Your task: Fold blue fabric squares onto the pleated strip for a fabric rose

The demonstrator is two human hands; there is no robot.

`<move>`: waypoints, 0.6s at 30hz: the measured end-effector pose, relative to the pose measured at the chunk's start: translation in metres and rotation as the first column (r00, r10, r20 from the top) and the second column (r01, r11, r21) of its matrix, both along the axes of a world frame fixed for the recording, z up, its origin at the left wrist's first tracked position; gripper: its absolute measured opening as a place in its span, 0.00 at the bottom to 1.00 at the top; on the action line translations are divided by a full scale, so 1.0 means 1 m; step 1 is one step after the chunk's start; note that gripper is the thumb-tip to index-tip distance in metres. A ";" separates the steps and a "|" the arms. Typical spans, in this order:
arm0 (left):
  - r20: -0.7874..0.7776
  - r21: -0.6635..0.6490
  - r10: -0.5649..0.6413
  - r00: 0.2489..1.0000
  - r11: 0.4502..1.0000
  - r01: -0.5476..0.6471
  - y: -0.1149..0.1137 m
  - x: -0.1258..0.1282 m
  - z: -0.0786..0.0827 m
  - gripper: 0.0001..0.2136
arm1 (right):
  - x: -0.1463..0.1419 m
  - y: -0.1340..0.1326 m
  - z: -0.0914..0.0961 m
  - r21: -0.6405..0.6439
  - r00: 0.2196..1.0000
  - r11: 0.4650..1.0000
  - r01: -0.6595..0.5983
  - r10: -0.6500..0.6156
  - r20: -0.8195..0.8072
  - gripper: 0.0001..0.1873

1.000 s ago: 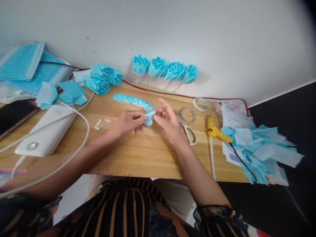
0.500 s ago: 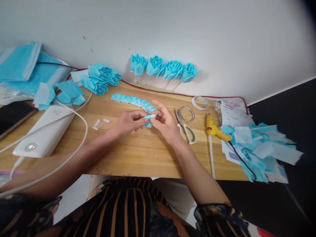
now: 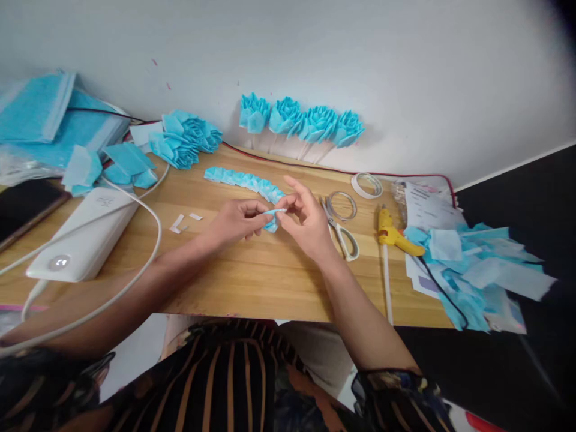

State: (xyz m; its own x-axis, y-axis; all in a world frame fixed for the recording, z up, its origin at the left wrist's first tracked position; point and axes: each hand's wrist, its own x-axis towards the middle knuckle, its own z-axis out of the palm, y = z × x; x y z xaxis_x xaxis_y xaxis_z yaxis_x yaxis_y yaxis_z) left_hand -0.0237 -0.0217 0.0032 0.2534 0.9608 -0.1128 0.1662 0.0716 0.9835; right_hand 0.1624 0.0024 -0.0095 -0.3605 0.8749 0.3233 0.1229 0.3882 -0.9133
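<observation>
Between my hands is a small folded piece of blue fabric (image 3: 272, 224), like the cloth of a face mask. My left hand (image 3: 237, 219) pinches its left side between thumb and fingers. At its right edge, my right hand (image 3: 306, 223) pinches with thumb and fingertips, index finger raised. Just behind them a curved row of folded blue petals (image 3: 243, 180) lies on the table, its right end close to my right fingers. Scissors (image 3: 344, 237) with pale handles lie right of my right hand, partly hidden by it.
Blue cloth flowers on sticks (image 3: 303, 123) lean against the wall; more flowers (image 3: 182, 141) lie left. A power bank (image 3: 85, 234) with a white cable is at left. Tape rolls (image 3: 366, 185), a yellow glue gun (image 3: 393, 233) and blue scraps (image 3: 486, 270) are at right.
My right fingers have shifted slightly on the folded blue fabric, and its top edge now looks flatter. My left hand keeps its pinch. The view has tilted a little.
</observation>
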 end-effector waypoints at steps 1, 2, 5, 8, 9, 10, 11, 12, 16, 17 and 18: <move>-0.004 0.001 -0.003 1.000 1.000 0.003 0.000 0.000 0.000 0.11 | -0.001 0.000 -0.001 0.028 1.000 1.000 0.006 -0.006 0.000 0.33; -0.006 0.000 -0.006 1.000 1.000 0.006 0.000 0.000 0.000 0.11 | -0.001 -0.001 -0.001 0.053 1.000 0.999 0.012 -0.012 0.001 0.34; 0.002 -0.017 -0.008 1.000 1.000 0.008 0.001 0.000 -0.001 0.11 | -0.002 -0.002 0.000 0.112 0.999 0.993 0.022 -0.026 0.035 0.34; -0.003 -0.040 0.011 1.000 0.999 -0.011 0.001 0.000 -0.001 0.11 | -0.002 -0.004 0.002 0.178 0.994 0.983 0.035 -0.053 0.097 0.33; -0.007 -0.044 0.023 1.000 0.999 -0.023 0.001 0.000 -0.002 0.10 | -0.002 -0.004 0.003 0.204 0.992 0.978 0.037 -0.061 0.111 0.33; -0.010 -0.046 0.035 0.999 0.998 -0.036 0.001 0.000 -0.002 0.10 | -0.002 -0.005 0.003 0.228 0.991 0.973 0.036 -0.065 0.120 0.32; -0.009 -0.045 0.048 0.999 0.998 -0.048 0.001 0.000 -0.002 0.10 | -0.002 -0.005 0.004 0.251 0.990 0.967 0.034 -0.067 0.127 0.32; -0.003 -0.043 0.059 0.998 0.997 -0.059 0.001 -0.001 -0.002 0.10 | -0.001 -0.005 0.004 0.272 0.989 0.962 0.031 -0.069 0.132 0.31; 0.051 -0.038 0.111 0.992 0.993 -0.109 0.002 -0.001 -0.006 0.10 | 0.001 -0.007 0.006 0.352 0.983 0.936 0.015 -0.078 0.165 0.29; 0.066 -0.036 0.120 0.991 0.992 -0.118 0.002 -0.001 -0.006 0.10 | 0.002 -0.007 0.007 0.371 0.982 0.929 0.008 -0.079 0.175 0.29; 0.080 -0.035 0.125 0.989 0.992 -0.123 0.003 -0.001 -0.007 0.10 | 0.002 -0.007 0.007 0.387 0.980 0.922 0.000 -0.077 0.185 0.29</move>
State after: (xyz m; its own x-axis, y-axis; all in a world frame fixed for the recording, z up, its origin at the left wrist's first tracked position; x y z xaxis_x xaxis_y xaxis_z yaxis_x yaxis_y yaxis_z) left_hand -0.0249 -0.0191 -0.0037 0.1421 0.9818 -0.1257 0.0737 0.1162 0.9905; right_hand 0.1646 -0.0051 -0.0023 -0.4179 0.7123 0.5639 0.3033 0.6945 -0.6525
